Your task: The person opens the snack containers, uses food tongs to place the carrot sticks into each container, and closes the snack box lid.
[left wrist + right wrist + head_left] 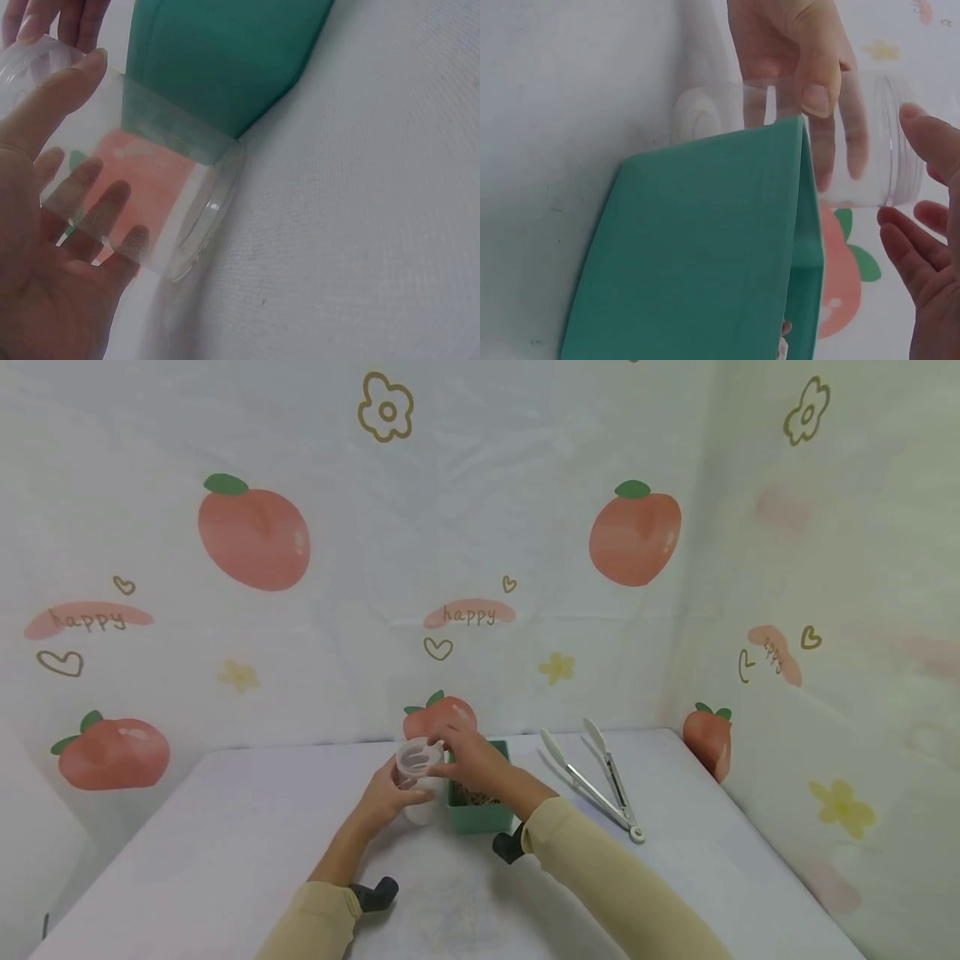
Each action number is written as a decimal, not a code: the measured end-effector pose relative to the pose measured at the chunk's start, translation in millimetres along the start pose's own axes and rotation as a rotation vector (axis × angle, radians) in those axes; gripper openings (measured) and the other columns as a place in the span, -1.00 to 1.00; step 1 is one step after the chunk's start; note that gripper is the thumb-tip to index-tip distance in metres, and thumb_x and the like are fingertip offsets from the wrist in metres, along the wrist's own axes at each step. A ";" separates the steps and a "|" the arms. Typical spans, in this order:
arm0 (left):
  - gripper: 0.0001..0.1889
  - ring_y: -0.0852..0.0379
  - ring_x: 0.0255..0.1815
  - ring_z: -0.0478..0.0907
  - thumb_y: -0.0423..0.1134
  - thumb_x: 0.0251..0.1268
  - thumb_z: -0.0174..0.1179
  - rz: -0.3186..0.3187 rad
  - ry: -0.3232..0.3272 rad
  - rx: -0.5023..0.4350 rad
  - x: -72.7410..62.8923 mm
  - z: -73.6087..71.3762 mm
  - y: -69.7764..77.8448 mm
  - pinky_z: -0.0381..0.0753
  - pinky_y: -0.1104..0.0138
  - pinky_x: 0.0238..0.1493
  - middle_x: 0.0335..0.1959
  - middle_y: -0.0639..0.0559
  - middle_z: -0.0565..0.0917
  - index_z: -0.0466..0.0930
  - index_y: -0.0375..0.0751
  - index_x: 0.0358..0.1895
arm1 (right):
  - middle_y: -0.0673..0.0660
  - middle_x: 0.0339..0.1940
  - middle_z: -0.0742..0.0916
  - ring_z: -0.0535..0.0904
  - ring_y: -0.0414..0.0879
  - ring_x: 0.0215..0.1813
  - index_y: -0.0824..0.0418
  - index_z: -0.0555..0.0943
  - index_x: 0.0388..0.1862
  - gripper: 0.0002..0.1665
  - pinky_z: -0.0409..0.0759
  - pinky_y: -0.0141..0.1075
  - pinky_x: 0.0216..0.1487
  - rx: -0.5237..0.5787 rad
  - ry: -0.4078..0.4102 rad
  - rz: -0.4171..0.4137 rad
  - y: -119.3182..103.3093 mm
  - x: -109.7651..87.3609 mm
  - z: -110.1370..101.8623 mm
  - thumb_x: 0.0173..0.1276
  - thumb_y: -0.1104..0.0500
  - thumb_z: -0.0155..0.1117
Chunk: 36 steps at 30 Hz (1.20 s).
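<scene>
Item: clear plastic jar (417, 777), stood upright on the table (225, 827) just left of a green box (480, 814), held by the left hand (386, 797) whose fingers are curled round its wall. In the left wrist view the fingers (97, 217) are seen through the transparent wall, with the thumb (52, 105) laid along the jar (150, 187). Whether the jar holds anything cannot be made out.

Right hand (468, 758): placed over the jar's open mouth, fingertips at the rim. In the right wrist view its fingers (919, 247) are seen loosely curved beside the threaded neck of the jar (870, 150); it cannot be told whether anything is pinched between them, and the palm is cut off at the frame edge.

Green box: contents largely hidden by the right forearm — only a patch of small mixed pieces is seen, too small to identify. From the wrist views only its plain outer wall (697, 255) is shown.

Other items: metal tongs (596, 777) with white tips, laid on the table right of the box, well apart from both hands.

Writing: the word "happy" (468, 614) is read on the backdrop cloth, printed among peaches, hearts and flowers; no label is seen on jar or box.

Black wrist mounts (375, 893) are partly seen at both cuffs.
</scene>
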State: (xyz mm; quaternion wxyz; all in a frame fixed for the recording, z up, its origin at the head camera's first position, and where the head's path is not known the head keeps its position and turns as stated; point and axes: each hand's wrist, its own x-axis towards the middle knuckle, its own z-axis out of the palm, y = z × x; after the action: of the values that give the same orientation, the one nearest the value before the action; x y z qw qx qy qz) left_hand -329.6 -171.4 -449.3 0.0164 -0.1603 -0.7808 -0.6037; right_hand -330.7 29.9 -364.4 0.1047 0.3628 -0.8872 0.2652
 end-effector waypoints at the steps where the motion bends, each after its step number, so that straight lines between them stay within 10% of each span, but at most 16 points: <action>1: -0.15 -0.18 0.33 0.36 -0.29 0.00 0.50 0.000 0.001 0.002 0.2 -0.2 -0.3 0.36 0.06 0.26 0.28 -0.23 0.45 0.24 -0.28 0.38 | 0.08 0.02 0.55 0.57 -0.02 -0.03 0.16 0.51 0.01 -0.56 0.55 -0.38 -0.10 0.005 -0.008 0.003 -0.3 -0.1 -0.8 0.23 0.08 0.46; 10: -0.18 -0.19 0.34 0.33 -0.37 0.07 0.44 -0.008 -0.017 0.005 -0.7 -0.4 0.8 0.30 0.00 0.30 0.30 -0.29 0.41 0.20 -0.33 0.41 | -0.04 -0.04 0.64 0.52 -0.12 -0.03 0.11 0.57 0.05 -0.53 0.53 -0.34 0.00 0.028 -0.058 0.086 -1.2 2.8 6.3 0.22 -0.03 0.45; 21: -0.18 -0.17 0.29 0.37 -0.30 0.12 0.43 -0.006 -0.037 0.078 -16.5 -0.8 37.4 0.33 -0.04 0.28 0.29 -0.33 0.43 0.18 -0.37 0.42 | -0.05 -0.04 0.61 0.57 -0.05 -0.02 0.10 0.55 0.08 -0.45 0.54 -0.31 -0.04 -0.016 -0.044 0.139 -7.7 7.6 16.1 0.18 -0.09 0.47; 36: -0.19 -0.19 0.33 0.36 -0.41 0.08 0.41 0.012 -0.032 0.011 -8.4 -1.6 19.2 0.31 -0.02 0.29 0.28 -0.29 0.44 0.20 -0.32 0.41 | 0.06 0.12 0.62 0.51 -0.02 0.15 0.13 0.54 0.15 -0.51 0.48 -0.25 0.15 0.092 -0.104 0.086 -6.2 5.6 8.3 0.28 0.05 0.41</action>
State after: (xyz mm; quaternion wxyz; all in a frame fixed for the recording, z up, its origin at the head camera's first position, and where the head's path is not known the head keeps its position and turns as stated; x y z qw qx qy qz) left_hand -316.7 -170.6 -432.7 0.0084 -0.1747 -0.7833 -0.5965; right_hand -330.4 18.4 -366.9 0.0304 0.3419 -0.8931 0.2908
